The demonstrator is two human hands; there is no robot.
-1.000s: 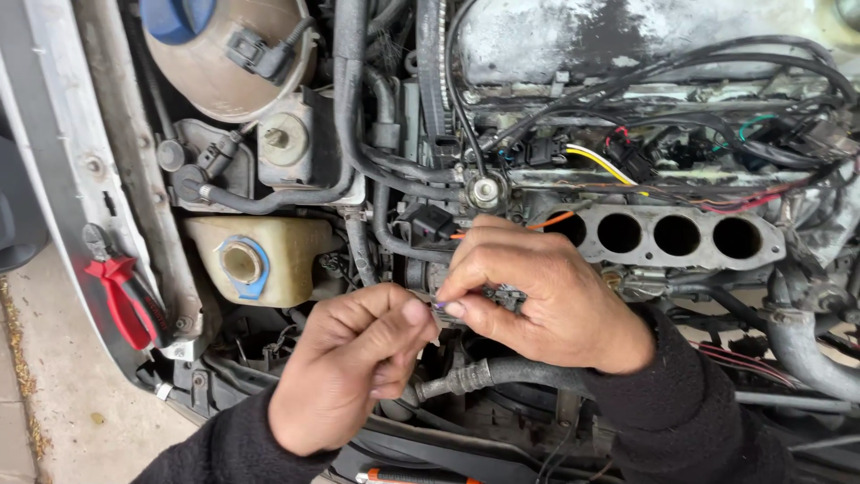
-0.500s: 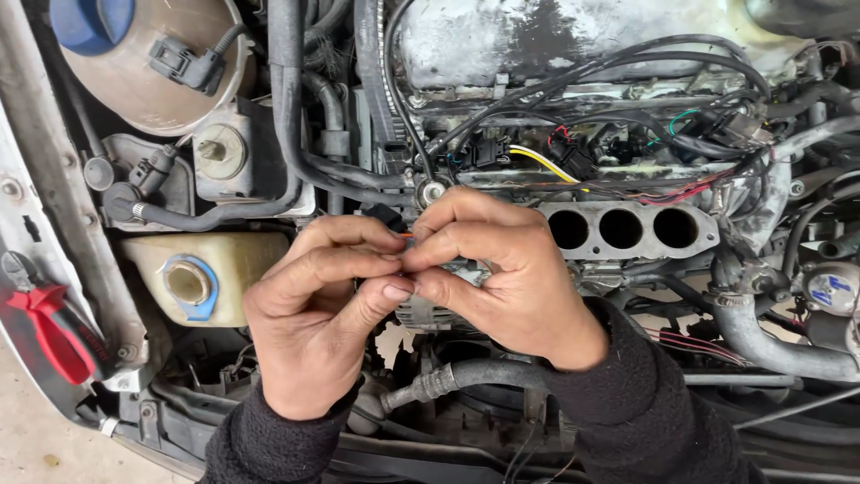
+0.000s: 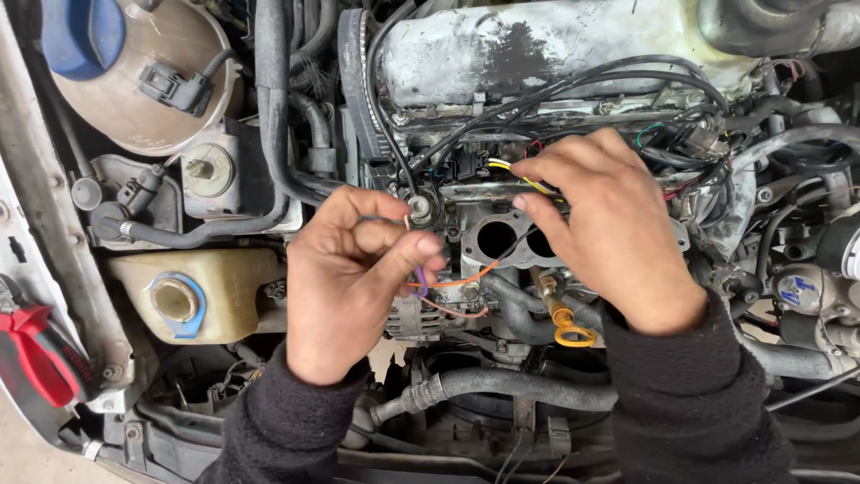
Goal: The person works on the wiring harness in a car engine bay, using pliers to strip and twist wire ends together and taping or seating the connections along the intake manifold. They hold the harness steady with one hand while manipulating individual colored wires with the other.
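I look down into an open engine bay. My left hand (image 3: 354, 278) pinches thin purple and pink wires (image 3: 418, 273) between thumb and fingertips, just left of the intake ports (image 3: 495, 239). An orange wire (image 3: 470, 278) runs from that pinch toward the engine. My right hand (image 3: 609, 237) hovers over the ports with fingers spread and curled, its fingertips at a yellow wire (image 3: 512, 170); whether it grips the wire is not visible. A yellow dipstick loop (image 3: 573, 333) sits below the right hand.
A round coolant tank with a blue cap (image 3: 81, 36) sits top left. A yellowish reservoir (image 3: 228, 287) lies left of my left hand. Red-handled pliers (image 3: 40, 358) rest on the body edge at far left. Black hoses (image 3: 528, 387) cross below.
The hands were pressed together on a small connector. Now they have parted: the left holds thin wires and the right has lifted over the ports. The view shifted left.
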